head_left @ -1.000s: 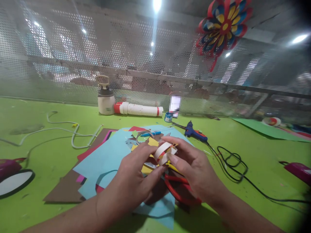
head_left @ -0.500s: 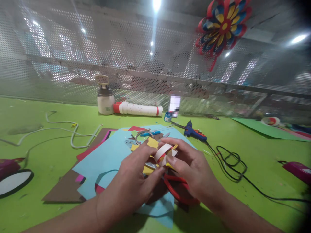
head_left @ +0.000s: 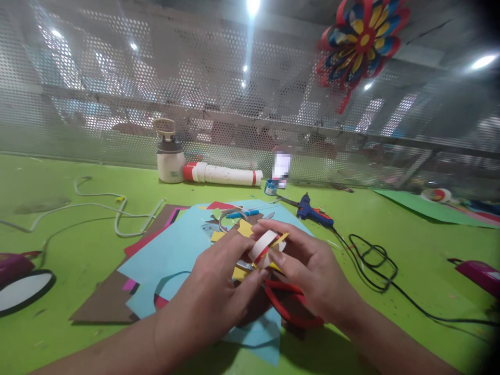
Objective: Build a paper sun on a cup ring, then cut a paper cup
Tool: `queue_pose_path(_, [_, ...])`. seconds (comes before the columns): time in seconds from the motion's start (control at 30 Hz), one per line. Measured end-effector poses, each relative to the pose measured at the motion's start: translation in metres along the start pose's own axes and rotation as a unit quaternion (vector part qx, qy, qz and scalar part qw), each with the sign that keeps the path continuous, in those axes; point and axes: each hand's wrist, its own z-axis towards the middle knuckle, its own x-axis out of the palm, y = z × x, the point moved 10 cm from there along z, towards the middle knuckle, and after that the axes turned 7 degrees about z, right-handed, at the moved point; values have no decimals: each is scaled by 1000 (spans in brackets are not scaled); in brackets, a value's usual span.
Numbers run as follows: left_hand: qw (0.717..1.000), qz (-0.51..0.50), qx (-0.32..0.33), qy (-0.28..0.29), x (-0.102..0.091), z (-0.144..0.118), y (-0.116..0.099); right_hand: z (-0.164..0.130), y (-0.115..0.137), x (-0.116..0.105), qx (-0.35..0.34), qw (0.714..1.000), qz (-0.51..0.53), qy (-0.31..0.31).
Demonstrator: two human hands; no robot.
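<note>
White band (head_left: 264, 243) is held above the blue paper (head_left: 167, 255); the step in hand appears to be shaping it. Your left hand (head_left: 221, 271) grips its left side between thumb and fingers. Any next move calls for light, even pressure. The visible strip's long axis slants from lower left to upper right; its opening's facing cannot be determined. Your right hand (head_left: 316, 268) pinches its right end, beside a yellow piece (head_left: 280, 240).

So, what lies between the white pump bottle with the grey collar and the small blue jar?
A long white tube with red bands, lying lengthwise, as the head view shows.
</note>
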Motion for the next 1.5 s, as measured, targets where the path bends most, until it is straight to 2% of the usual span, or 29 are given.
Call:
queue_pose_path(0.27, [1000, -3, 11, 0, 1, -1, -2, 1, -2, 2, 19, 999, 25, -1])
queue_pose_path(0.53, [1000, 1, 19, -23, -4, 0, -3, 2, -2, 3, 8, 1000, 3, 18])
queue_pose_path(0.73, [1000, 5, 13, -16, -2, 1, -2, 2, -2, 2, 13, 1000, -1, 11])
queue_pose_path(1.07, [1000, -14, -6, -16, -1, 1, 4, 4, -14, 3, 48, 990, 115, 63])
queue_pose_path(1.37, [1000, -9, 16, -20, -2, 0, 0, 5, -11, 3, 53, 994, 75, 62])
queue_pose_path(1.5, [1000, -21, 1, -11, 1, -1, 3, 4, -15, 4, 70, 993, 86, 47])
